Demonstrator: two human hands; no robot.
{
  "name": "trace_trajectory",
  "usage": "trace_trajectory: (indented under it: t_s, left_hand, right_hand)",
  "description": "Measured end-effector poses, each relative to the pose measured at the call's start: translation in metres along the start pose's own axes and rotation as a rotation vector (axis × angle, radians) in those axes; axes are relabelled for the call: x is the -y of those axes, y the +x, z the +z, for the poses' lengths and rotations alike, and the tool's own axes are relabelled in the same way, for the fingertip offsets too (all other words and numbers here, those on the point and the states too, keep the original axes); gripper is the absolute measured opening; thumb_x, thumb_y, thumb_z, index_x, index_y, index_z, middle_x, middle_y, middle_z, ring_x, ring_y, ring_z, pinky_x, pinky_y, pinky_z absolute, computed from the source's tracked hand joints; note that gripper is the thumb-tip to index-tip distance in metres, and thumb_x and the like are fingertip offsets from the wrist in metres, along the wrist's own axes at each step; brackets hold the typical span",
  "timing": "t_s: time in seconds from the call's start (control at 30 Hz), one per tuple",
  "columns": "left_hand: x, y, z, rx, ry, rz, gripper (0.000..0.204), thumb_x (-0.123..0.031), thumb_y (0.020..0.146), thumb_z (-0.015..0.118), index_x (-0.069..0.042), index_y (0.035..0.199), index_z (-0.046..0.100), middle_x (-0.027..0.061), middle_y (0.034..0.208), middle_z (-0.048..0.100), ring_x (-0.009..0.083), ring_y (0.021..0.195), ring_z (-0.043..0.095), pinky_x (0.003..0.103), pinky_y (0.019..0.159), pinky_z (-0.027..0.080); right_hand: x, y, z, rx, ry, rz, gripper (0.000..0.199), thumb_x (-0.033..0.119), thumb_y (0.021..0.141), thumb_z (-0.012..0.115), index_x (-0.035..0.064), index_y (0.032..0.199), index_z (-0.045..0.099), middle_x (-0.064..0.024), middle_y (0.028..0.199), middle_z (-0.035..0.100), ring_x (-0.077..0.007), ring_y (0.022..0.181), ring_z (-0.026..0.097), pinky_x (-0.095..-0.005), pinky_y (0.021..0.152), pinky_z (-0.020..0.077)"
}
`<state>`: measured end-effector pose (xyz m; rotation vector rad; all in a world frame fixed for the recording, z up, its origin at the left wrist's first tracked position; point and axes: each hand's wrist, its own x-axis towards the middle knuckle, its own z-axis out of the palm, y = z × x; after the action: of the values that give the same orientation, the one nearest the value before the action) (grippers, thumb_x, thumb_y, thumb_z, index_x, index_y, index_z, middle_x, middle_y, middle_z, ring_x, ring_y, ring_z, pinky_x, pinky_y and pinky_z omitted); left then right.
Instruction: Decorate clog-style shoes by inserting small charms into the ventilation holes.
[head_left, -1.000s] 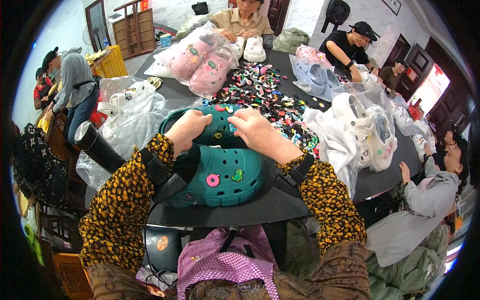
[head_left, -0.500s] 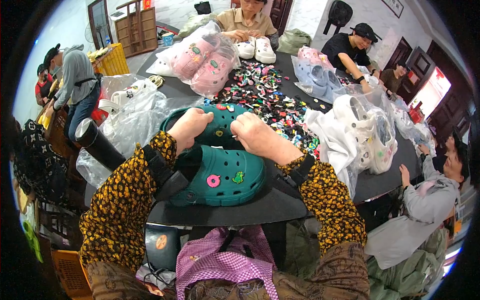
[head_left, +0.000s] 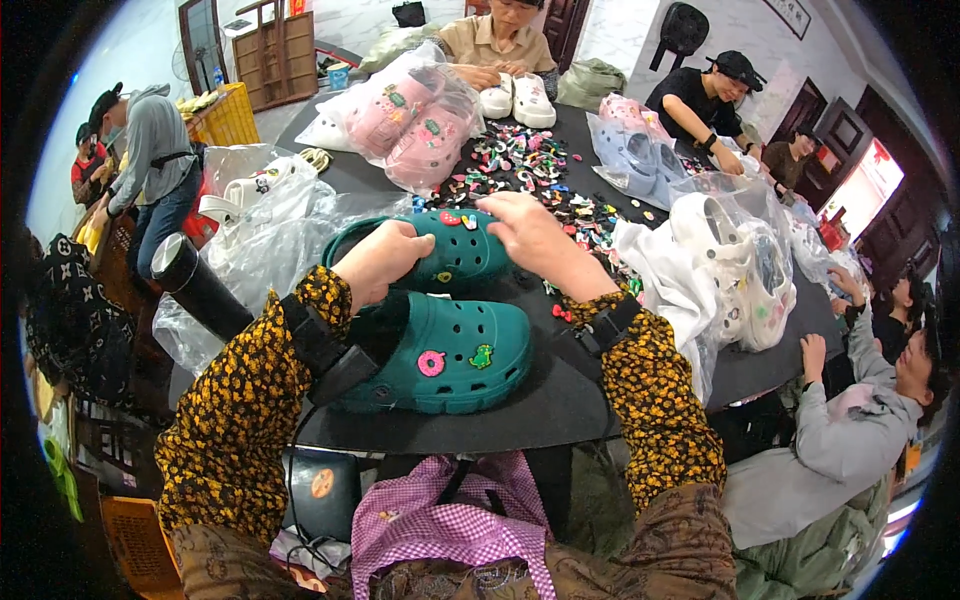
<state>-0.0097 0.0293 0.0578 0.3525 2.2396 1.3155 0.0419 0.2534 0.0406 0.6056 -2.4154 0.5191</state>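
Note:
My left hand (head_left: 385, 258) is closed on the upper edge of a green clog (head_left: 460, 262), thumb toward its toe. That clog carries small charms, among them a red one and a yellow-green one. At its toe, my right hand (head_left: 545, 240) has its fingers stretched out and the thumb apart. Whether the fingertips touch the clog cannot be made out. In front lies a second green clog (head_left: 470, 325) on the black table (head_left: 460, 430), with a pink doughnut charm (head_left: 431, 362) and a green dinosaur charm (head_left: 481, 356). A red bow charm (head_left: 562, 313) lies below my right wrist.
Beyond my hands spreads a heap of colourful charms (head_left: 515, 160). Bagged pink clogs (head_left: 415, 125) lie at the back, bagged white clogs (head_left: 735, 265) on the right. Clear plastic bags (head_left: 275, 235) and a black cylinder (head_left: 200, 285) stand left. Several people work around the table.
My right hand has loosened its pinch at the far clog's side and moved up and right to the toe. The left hand keeps its hold. The red bow charm has come into view.

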Motion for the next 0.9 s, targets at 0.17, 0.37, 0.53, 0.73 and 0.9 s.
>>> trace_trajectory:
  t_s: [0.17, 0.37, 0.53, 0.73, 0.9]
  left_hand:
    - [0.018, 0.008, -0.005, 0.019, -0.024, 0.066, 0.025, -0.025, 0.090, 0.058, -0.004, 0.077, 0.059, -0.0016, 0.060, 0.047, 0.0102, 0.050, 0.040, 0.032, 0.042, 0.029]
    - [0.001, -0.011, 0.003, 0.013, 0.042, 0.042, 0.027, -0.029, 0.090, 0.058, -0.006, 0.075, 0.056, -0.0031, 0.057, 0.042, 0.0091, 0.043, 0.034, 0.031, 0.035, 0.020]
    - [-0.004, -0.015, 0.000, 0.009, 0.089, -0.012, 0.026, -0.028, 0.090, 0.057, -0.003, 0.082, 0.058, -0.0019, 0.058, 0.042, 0.0101, 0.043, 0.035, 0.032, 0.035, 0.022]
    - [-0.013, -0.017, -0.001, -0.051, 0.058, 0.037, 0.028, -0.029, 0.091, 0.056, -0.001, 0.088, 0.060, -0.0001, 0.062, 0.045, 0.0114, 0.047, 0.039, 0.033, 0.038, 0.026]
    - [0.019, 0.019, -0.011, 0.036, -0.002, 0.041, 0.027, -0.029, 0.091, 0.056, -0.002, 0.087, 0.058, -0.0005, 0.063, 0.043, 0.0105, 0.045, 0.032, 0.032, 0.037, 0.020]
  right_hand:
    - [0.019, 0.015, 0.018, 0.068, -0.043, -0.055, 0.022, 0.006, 0.077, 0.064, 0.0011, 0.099, 0.062, -0.0155, 0.097, 0.060, -0.0347, 0.094, 0.057, -0.0410, 0.085, 0.0452]
    - [0.020, 0.012, 0.011, 0.126, 0.019, 0.124, 0.014, 0.004, 0.074, 0.065, 0.0018, 0.086, 0.059, -0.0154, 0.091, 0.060, -0.0344, 0.089, 0.056, -0.0415, 0.080, 0.0443]
    - [0.022, 0.007, 0.014, 0.024, -0.077, -0.023, 0.017, 0.004, 0.073, 0.064, 0.0020, 0.085, 0.053, -0.0152, 0.084, 0.057, -0.0341, 0.085, 0.055, -0.0431, 0.076, 0.0432]
    - [0.031, -0.006, 0.012, 0.008, -0.248, -0.264, 0.015, 0.003, 0.074, 0.056, 0.0042, 0.087, 0.050, -0.0138, 0.081, 0.051, -0.0318, 0.083, 0.052, -0.0400, 0.076, 0.0450]
    - [0.016, -0.012, -0.001, -0.134, -0.139, -0.145, 0.011, 0.002, 0.074, 0.060, 0.0026, 0.083, 0.054, -0.0143, 0.083, 0.053, -0.0331, 0.083, 0.052, -0.0423, 0.075, 0.0432]
